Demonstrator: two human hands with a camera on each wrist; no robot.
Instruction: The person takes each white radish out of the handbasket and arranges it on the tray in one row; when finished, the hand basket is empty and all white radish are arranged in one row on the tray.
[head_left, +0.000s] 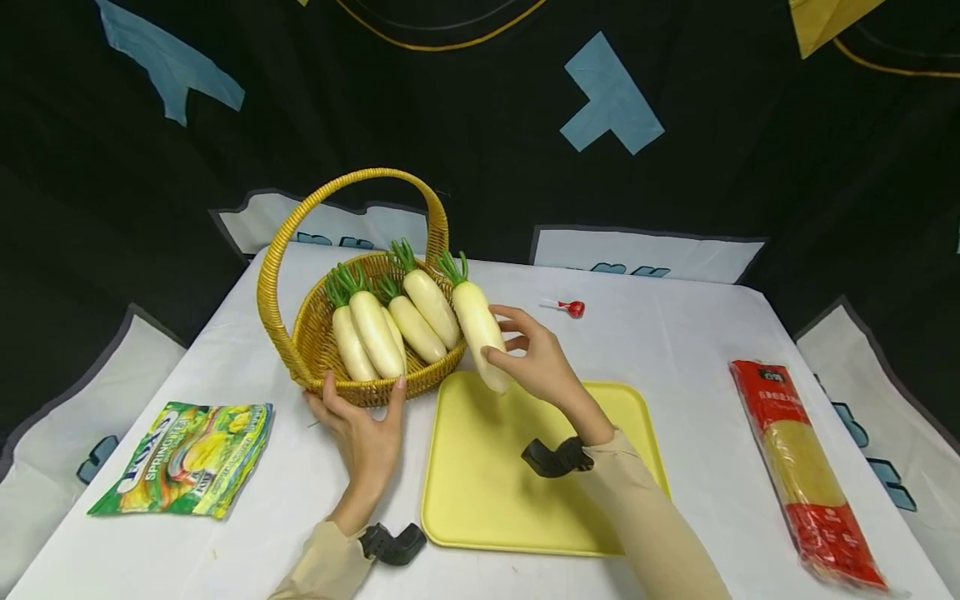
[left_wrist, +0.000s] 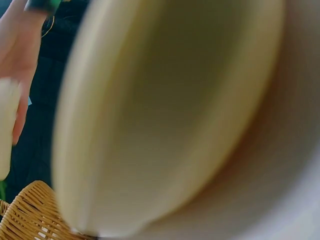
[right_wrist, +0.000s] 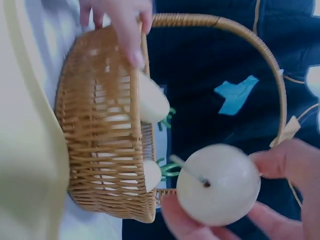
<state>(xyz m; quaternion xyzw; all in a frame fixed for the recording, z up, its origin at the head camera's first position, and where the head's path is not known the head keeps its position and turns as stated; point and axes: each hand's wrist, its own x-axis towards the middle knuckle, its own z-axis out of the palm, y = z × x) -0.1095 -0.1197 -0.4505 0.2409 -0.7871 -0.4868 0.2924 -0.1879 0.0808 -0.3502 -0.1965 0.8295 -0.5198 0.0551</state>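
My right hand (head_left: 546,365) pinches a white radish (head_left: 474,315) between thumb and fingers, its green leaf stubs pointing up and away. The radish hangs just right of the wicker basket (head_left: 429,380), above the near edge of the yellow tray (head_left: 495,500). In the right wrist view its round end (right_wrist: 220,185) faces the camera. At the basket's front, my left hand (head_left: 369,442) grips the rim. Several more white radishes (head_left: 375,333) with green tops lie inside the basket. A blurred pale shape fills much of the left wrist view; I cannot tell what it is.
A green snack bag (head_left: 197,458) lies at the left of the white-covered table. Behind the tray is a red lollipop (head_left: 575,309). A red-and-yellow long packet (head_left: 806,462) lies at the right. The basket's tall handle (head_left: 273,292) arches over it; a dark curtain hangs behind.
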